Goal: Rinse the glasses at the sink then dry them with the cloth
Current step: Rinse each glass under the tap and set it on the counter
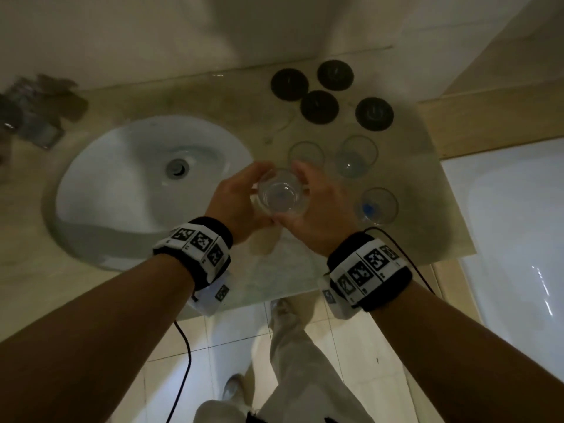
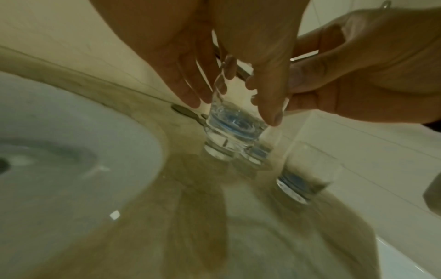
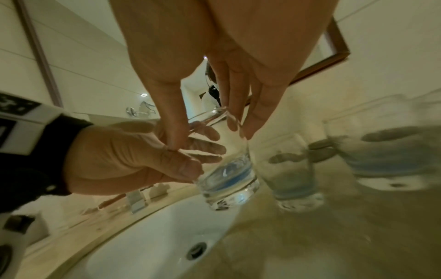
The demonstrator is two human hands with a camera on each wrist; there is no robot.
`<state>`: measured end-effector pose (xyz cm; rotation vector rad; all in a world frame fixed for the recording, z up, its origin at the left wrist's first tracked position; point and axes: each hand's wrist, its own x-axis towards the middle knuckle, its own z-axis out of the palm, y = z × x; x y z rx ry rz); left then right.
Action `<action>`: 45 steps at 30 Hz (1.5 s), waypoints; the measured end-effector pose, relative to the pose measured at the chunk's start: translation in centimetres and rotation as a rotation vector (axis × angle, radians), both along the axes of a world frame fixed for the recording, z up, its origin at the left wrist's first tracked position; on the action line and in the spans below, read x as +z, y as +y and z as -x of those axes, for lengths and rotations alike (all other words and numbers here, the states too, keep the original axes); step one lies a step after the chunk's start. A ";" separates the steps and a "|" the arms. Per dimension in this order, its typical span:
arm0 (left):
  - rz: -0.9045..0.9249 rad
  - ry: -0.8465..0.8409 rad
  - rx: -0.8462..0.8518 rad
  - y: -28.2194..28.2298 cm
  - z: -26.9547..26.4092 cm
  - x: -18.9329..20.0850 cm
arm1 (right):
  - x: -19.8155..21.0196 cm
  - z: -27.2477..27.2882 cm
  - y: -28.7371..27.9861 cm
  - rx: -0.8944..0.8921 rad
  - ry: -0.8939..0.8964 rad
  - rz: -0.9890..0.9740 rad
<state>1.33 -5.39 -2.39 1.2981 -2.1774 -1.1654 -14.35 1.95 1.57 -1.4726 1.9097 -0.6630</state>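
Both hands hold one clear glass point(image 1: 280, 193), upright and mouth up, just right of the white sink basin point(image 1: 100, 190). My left hand point(image 1: 259, 195) wraps its left side, and my right hand point(image 1: 300, 193) grips the right side. In the left wrist view the glass point(image 2: 233, 120) hangs above the counter, with a blue tint near its thick base. The right wrist view shows the glass point(image 3: 229, 179) between the fingers of both hands, beside the basin rim point(image 3: 167, 211). Three more glasses point(image 1: 306, 154) point(image 1: 355, 157) point(image 1: 378, 206) stand on the counter to the right.
Several black round coasters point(image 1: 319, 106) lie at the back right of the beige counter point(image 1: 213, 96). The tap fittings point(image 1: 33, 120) sit at the far left. A white tub point(image 1: 512, 227) borders the counter on the right. The drain point(image 1: 176, 167) is in the basin's middle.
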 end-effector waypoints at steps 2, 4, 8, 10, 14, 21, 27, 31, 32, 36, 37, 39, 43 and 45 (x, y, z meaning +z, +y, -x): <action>0.004 0.016 0.020 -1.2 -2.2 1.4 | 1.0 -1.7 -1.8 0.074 -0.007 0.019; 0.010 0.010 0.062 -2.3 -4.8 2.6 | 1.6 -3.9 -3.8 0.137 -0.028 0.027; -0.007 0.022 0.211 -4.1 -11.0 4.0 | 2.3 -9.4 -7.8 0.258 -0.017 0.104; -0.026 0.022 0.288 -5.0 -14.3 4.2 | 2.3 -12.7 -9.8 0.306 -0.042 0.118; -0.074 0.054 0.411 -7.4 -20.3 2.5 | 1.8 -19.2 -14.0 0.396 -0.066 0.065; -0.271 0.210 0.618 -13.1 -26.3 -3.3 | 0.5 -27.4 -23.7 0.279 -0.089 -0.068; -0.365 0.206 0.695 -14.4 -29.1 -6.0 | -0.8 -30.7 -29.6 0.102 -0.299 -0.146; -0.371 0.185 0.716 -15.6 -29.4 -6.1 | -1.6 -31.2 -31.8 0.122 -0.510 -0.224; -0.365 0.175 0.715 -15.9 -29.4 -6.1 | -1.5 -31.4 -32.3 0.125 -0.550 -0.258; -0.365 0.186 0.733 -16.4 -29.2 -5.8 | -1.6 -31.8 -33.6 0.136 -0.602 -0.338; -0.366 0.184 0.728 -16.5 -29.1 -5.9 | -1.9 -31.6 -33.9 0.140 -0.605 -0.347; -0.364 0.181 0.715 -16.5 -29.1 -6.0 | -2.5 -31.3 -34.3 0.165 -0.574 -0.350; -0.346 0.175 0.725 -16.7 -28.9 -6.2 | -3.4 -30.8 -35.0 0.198 -0.578 -0.327; -0.351 0.192 0.748 -16.4 -28.9 -6.4 | -4.0 -30.2 -34.7 0.175 -0.582 -0.334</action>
